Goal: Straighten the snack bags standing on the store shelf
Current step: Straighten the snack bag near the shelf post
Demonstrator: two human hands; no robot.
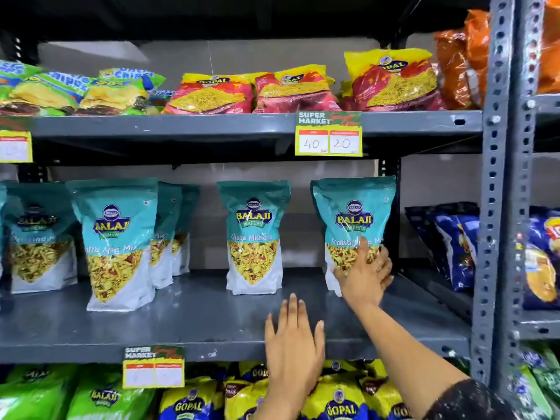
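Several teal Balaji snack bags stand on the grey middle shelf (212, 313). The rightmost teal bag (353, 213) leans slightly left; my right hand (365, 274) grips its lower right part, fingers spread over the front. A second teal bag (254, 234) stands upright in the middle, apart from the others. Further left, a teal bag (116, 241) stands forward of a cluster of more teal bags (39, 237). My left hand (294, 341) hovers open over the shelf's front edge, holding nothing.
A top shelf holds red and yellow Gopal packs (391, 80) and green chip bags (45, 89). Price tags (328, 134) hang from the shelf edges. A perforated grey upright (494, 207) bounds the right side, with blue bags (454, 244) beyond. Green and yellow packs fill the lower shelf.
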